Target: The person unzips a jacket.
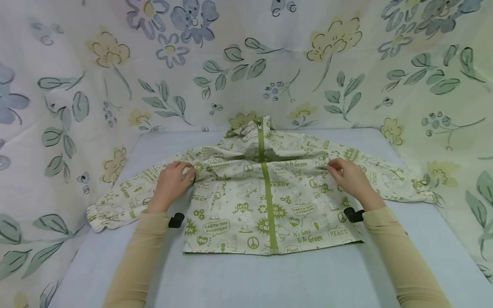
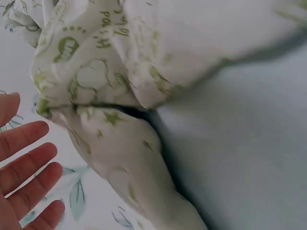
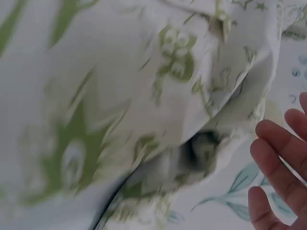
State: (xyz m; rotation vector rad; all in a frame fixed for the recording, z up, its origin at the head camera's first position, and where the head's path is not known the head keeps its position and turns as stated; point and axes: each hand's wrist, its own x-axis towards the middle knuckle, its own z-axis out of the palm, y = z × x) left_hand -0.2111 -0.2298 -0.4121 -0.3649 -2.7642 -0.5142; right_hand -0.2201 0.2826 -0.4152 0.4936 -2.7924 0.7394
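A cream zip-up jacket (image 1: 231, 214) with green cartoon and lettering print lies front up, its green zipper (image 1: 267, 188) closed down the middle. Both sleeves spread outward. My left hand (image 1: 172, 182) is at the jacket's left side, by the top of the left sleeve (image 1: 127, 196). In the left wrist view its fingers (image 2: 29, 167) are apart and hold nothing, beside the printed fabric (image 2: 96, 72). On the opposite side, my right hand (image 1: 351, 179) hovers near the right sleeve (image 1: 396, 182). Its loosely bent fingers (image 3: 278, 153) hold no cloth in the right wrist view.
A pale blue-white table surface (image 1: 239, 282) lies under the jacket. Behind and along the sides hangs a white cloth (image 1: 246, 85) with flowers and leaves. The collar (image 1: 250, 128) reaches the table's back edge, and the right cuff (image 1: 427, 194) reaches the right side.
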